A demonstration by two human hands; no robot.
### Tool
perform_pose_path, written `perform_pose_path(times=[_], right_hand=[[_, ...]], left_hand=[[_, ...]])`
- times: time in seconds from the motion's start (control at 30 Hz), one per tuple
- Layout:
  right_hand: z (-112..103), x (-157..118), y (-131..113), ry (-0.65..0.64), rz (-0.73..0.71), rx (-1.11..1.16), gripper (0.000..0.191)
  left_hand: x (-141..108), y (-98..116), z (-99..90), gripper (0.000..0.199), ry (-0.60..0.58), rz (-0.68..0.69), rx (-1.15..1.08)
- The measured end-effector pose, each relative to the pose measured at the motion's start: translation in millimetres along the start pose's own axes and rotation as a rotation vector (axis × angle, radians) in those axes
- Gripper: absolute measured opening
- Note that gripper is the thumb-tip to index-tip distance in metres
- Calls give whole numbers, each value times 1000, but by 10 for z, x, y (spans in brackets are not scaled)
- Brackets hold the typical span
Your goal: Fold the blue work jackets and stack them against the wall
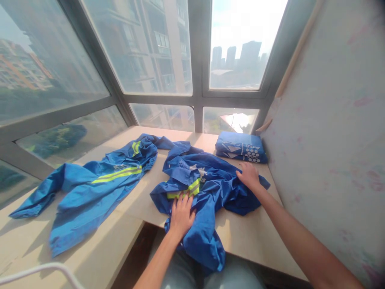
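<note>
A crumpled blue work jacket (210,196) with a yellow-green reflective stripe lies in front of me, one sleeve hanging over the table's front edge. My left hand (181,214) rests on it just below the stripe, fingers spread and stretched out. On the jacket's right side lies my right hand (249,175), its fingers apart and touching the cloth. To the left, a second blue work jacket (99,192) is spread loosely, with its own reflective stripes showing. Beyond my right hand sits a folded stack of blue garments (240,146) with white print.
The pale tabletop (240,233) runs up to grey-framed windows (198,96) at the back and left. A wall (331,160) with faded flower paper closes off the right. A white cable (45,268) curves across the lower left. My legs (210,279) are beneath the front edge.
</note>
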State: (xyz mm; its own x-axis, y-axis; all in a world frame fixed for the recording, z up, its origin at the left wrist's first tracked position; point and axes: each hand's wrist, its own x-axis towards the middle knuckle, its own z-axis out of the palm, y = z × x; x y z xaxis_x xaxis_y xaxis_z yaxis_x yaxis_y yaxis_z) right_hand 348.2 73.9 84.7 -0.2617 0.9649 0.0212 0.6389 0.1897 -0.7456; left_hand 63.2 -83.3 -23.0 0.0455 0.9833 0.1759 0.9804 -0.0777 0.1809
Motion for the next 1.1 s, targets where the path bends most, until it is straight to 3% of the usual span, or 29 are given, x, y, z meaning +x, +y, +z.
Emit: perform_pose_path(times=[0.1,0.27,0.4,0.53,0.6,0.7,0.83,0.97,1.1], right_hand=[[-90,60,184,-2,61,-12,31],[25,29,278,-89,92,-1,8],[177,-377,223,-71,1,54,20],[423,-951,323,-179,62,45,20],[526,-1137,429,-242,102,41,21],[562,-1229,565,-302,140,89,27],[443,-1185,603,-308,184,167,35],[351,-1174,529,-430,306,447,52],[376,-1146,487,-397,372,572,58]], left_hand=[[70,-38,4,54,7,6,10],[358,-278,-71,50,-19,-9,26],[726,-642,-198,50,-28,-61,57],[1085,-968,-288,52,20,-285,81],[1220,-1065,-314,51,30,-367,82],[1317,-1121,-356,50,5,-348,70],[1151,-1075,-411,52,-6,-319,77],[678,-1028,-391,52,52,-351,155],[185,-1145,-314,55,132,-407,192]])
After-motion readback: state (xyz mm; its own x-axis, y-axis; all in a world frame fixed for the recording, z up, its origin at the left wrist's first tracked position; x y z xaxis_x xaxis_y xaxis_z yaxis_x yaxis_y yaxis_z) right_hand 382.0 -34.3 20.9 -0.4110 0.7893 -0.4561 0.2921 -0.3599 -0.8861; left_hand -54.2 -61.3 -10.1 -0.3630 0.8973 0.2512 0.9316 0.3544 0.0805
